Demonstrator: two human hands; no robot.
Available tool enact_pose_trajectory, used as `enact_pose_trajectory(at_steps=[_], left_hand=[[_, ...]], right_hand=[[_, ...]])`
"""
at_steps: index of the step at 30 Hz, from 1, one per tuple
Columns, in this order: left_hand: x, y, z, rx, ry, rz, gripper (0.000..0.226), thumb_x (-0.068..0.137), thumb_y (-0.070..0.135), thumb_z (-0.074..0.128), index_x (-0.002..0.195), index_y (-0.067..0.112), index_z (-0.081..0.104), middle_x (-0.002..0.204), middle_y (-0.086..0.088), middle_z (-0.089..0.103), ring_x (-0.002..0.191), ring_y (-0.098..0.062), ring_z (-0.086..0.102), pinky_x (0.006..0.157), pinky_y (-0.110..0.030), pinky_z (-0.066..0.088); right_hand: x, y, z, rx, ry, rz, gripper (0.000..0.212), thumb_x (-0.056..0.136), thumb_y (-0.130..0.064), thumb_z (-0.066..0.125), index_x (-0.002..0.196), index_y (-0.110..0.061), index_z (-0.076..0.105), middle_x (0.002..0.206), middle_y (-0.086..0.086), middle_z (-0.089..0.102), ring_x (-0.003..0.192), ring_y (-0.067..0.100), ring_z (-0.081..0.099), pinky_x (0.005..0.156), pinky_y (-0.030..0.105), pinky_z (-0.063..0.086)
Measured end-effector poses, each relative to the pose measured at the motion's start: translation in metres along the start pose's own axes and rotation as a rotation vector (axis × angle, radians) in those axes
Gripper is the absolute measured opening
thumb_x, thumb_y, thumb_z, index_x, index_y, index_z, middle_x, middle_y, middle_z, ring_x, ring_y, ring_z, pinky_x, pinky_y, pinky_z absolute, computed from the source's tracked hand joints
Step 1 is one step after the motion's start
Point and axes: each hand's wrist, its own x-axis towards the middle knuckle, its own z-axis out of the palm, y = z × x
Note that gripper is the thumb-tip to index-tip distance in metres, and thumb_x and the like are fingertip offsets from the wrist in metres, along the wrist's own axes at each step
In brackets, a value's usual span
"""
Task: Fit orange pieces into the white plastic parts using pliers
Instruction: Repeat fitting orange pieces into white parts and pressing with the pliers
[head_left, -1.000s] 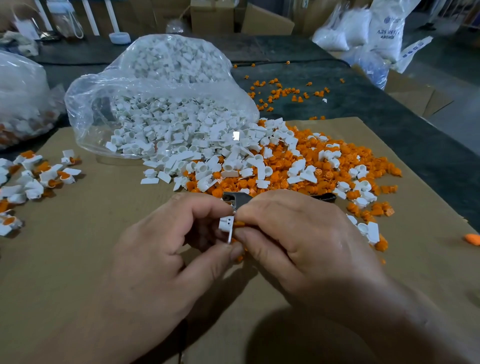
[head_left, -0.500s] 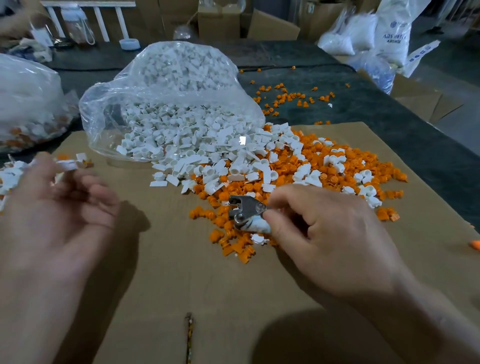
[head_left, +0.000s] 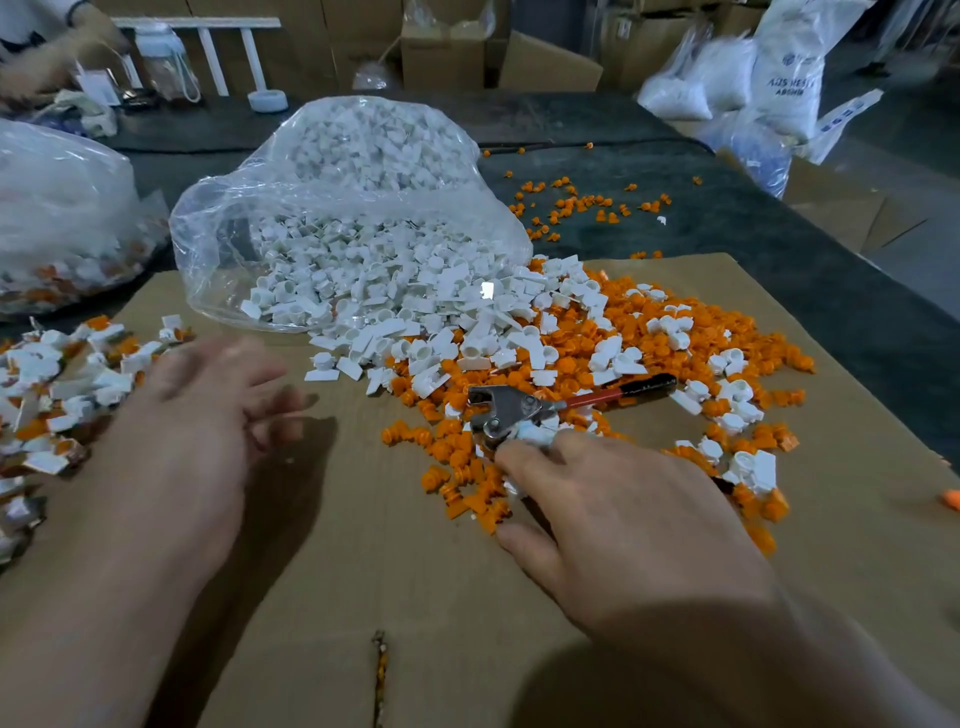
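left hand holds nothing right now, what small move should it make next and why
Probably reach the left hand across to pick up a near orange piece: it is empty, while the right hand touches a white part beside the pliers.

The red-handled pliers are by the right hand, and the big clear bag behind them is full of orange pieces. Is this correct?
Not quite. The head view shows the clear bag full of white parts, not orange ones. The red-handled pliers are indeed by the right hand.
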Motion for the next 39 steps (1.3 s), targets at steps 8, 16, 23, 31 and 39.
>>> enact_pose_trajectory(at_steps=[8, 16, 23, 31, 39], left_hand=[[-0.023, -0.007, 0.028, 1.058, -0.508, 0.407, 0.078, 0.094, 0.059, 0.038, 0.158, 0.039, -0.003, 0.166, 0.011, -0.014, 0.154, -0.012, -0.008, 0.125, -0.042, 0.007], [-0.046, -0.005, 0.032, 1.223, -0.632, 0.64, 0.077, 0.089, 0.058, 0.024, 0.152, 0.02, 0.042, 0.158, -0.013, 0.039, 0.14, -0.035, 0.045, 0.108, -0.049, 0.04], [-0.053, -0.003, 0.03, 1.089, -0.567, 0.932, 0.043, 0.068, 0.01, 0.066, 0.109, 0.012, 0.077, 0.111, -0.005, 0.074, 0.087, -0.028, 0.071, 0.075, -0.033, 0.058], [-0.06, 0.0, 0.03, 0.842, -0.635, 0.726, 0.021, 0.078, 0.019, 0.08, 0.096, 0.027, 0.072, 0.089, 0.021, 0.063, 0.087, 0.005, 0.052, 0.075, 0.0, 0.038], [-0.062, 0.004, 0.03, 0.668, -0.551, 0.552, 0.041, 0.083, 0.018, 0.078, 0.092, 0.055, 0.062, 0.108, 0.04, 0.055, 0.098, 0.021, 0.051, 0.076, 0.005, 0.033]], right_hand=[[0.004, -0.008, 0.007, 0.007, -0.081, -0.027, 0.066, 0.087, -0.075, 0.024, 0.138, -0.038, 0.007, 0.124, 0.001, 0.049, 0.1, 0.024, 0.055, 0.065, 0.035, 0.039], [0.008, -0.012, 0.012, -0.003, 0.001, -0.037, 0.057, 0.087, -0.073, 0.03, 0.129, -0.035, 0.03, 0.099, -0.003, 0.054, 0.075, 0.018, 0.051, 0.056, 0.031, 0.033], [0.009, -0.006, 0.01, 0.014, -0.003, -0.027, 0.032, 0.095, -0.055, 0.037, 0.115, -0.031, 0.046, 0.098, -0.009, 0.056, 0.084, 0.015, 0.057, 0.059, 0.029, 0.035], [0.006, 0.002, 0.008, 0.134, 0.006, 0.002, 0.017, 0.098, -0.047, 0.04, 0.109, -0.033, 0.042, 0.097, -0.012, 0.055, 0.086, 0.011, 0.052, 0.065, 0.026, 0.032], [0.005, 0.009, 0.003, 0.323, 0.064, 0.063, 0.008, 0.097, -0.037, 0.047, 0.105, -0.035, 0.049, 0.07, -0.013, 0.048, 0.076, 0.005, 0.049, 0.066, 0.019, 0.039]])
